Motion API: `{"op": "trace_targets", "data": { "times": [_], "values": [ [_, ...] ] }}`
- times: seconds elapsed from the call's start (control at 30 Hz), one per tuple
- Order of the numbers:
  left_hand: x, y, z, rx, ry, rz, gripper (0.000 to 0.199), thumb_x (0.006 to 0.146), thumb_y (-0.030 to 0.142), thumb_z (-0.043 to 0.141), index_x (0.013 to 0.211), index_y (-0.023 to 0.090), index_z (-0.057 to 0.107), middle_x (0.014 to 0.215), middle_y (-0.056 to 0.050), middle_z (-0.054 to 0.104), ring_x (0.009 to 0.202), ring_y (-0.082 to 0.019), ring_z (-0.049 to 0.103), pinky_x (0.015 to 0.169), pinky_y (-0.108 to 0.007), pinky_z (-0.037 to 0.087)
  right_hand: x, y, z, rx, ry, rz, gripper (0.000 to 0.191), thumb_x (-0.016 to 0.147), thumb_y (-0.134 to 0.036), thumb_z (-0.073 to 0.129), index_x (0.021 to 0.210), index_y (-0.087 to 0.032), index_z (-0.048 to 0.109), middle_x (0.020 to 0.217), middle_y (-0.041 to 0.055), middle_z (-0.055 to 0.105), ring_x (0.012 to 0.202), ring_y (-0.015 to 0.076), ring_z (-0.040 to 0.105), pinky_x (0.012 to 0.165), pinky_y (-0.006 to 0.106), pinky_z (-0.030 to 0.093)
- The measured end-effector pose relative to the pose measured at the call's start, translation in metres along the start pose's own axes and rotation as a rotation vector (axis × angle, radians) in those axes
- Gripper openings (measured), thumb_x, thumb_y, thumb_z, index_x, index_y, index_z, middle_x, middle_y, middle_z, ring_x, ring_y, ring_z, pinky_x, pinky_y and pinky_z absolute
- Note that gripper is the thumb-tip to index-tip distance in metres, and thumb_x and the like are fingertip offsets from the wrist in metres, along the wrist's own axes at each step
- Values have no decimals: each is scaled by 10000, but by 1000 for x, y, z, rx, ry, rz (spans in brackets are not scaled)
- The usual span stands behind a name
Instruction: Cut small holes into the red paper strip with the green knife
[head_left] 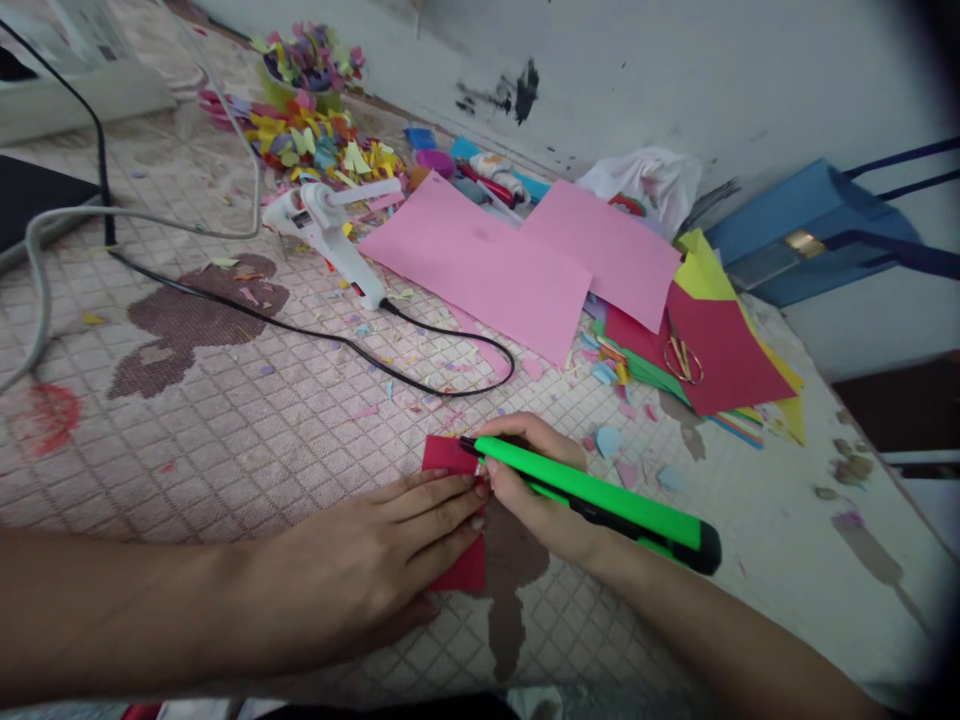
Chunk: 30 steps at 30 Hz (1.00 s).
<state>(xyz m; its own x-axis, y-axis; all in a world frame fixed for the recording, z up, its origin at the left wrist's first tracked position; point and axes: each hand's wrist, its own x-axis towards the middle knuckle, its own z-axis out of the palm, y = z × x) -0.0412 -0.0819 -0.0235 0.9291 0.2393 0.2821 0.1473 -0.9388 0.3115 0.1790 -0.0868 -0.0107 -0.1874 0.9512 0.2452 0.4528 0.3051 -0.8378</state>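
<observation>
A small red paper piece [459,568] lies on the quilted tablecloth in front of me, perhaps folded; I cannot tell. My left hand [375,535] rests flat across it with fingers stretched out, covering its middle. My right hand [536,485] pinches a thick bright green and black pen-shaped tool [600,492] near its front end. The tool's black tip is over the upper right part of the red paper, and its back end slants down to the right. Whether the tip touches the paper is not clear. The right fingertips meet the left ones at the paper's right edge.
A white glue gun [337,240] and its black cord [315,335] lie beyond my hands. Behind are pink sheets [487,265], red paper [724,345], gold-handled scissors [681,358], paper scraps, a bowl of paper pieces [307,75] and a blue bag [810,230].
</observation>
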Motion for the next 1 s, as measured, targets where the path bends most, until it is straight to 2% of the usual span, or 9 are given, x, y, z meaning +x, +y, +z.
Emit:
{"op": "trace_targets", "data": {
  "times": [0.37, 0.73, 1.0],
  "values": [
    [0, 1, 0, -1, 2, -18, 451, 996, 252, 492, 1397, 45, 489, 1450, -173, 521, 1372, -273, 474, 1178, -377, 366, 1, 1, 0, 23, -9, 6, 174, 825, -145, 606, 968, -225, 662, 867, -3, 717, 762, 147, 669, 692, 271, 544],
    [2, 2, -2, 6, 15, -17, 427, 1004, 252, 472, 1380, 52, 510, 1420, -161, 555, 1340, -266, 510, 1168, -377, 381, 2, -4, -1, -27, -72, -29, 152, 854, -177, 592, 986, -221, 655, 878, 3, 701, 799, 155, 654, 723, 281, 530],
    [2, 1, -4, 52, -45, -3, 446, 1022, 283, 437, 1394, 45, 500, 1451, -164, 519, 1367, -292, 479, 1138, -389, 420, -1, 0, -1, 25, 11, 6, 145, 833, -159, 596, 953, -218, 652, 826, -14, 701, 721, 131, 655, 654, 250, 524]
  ]
}}
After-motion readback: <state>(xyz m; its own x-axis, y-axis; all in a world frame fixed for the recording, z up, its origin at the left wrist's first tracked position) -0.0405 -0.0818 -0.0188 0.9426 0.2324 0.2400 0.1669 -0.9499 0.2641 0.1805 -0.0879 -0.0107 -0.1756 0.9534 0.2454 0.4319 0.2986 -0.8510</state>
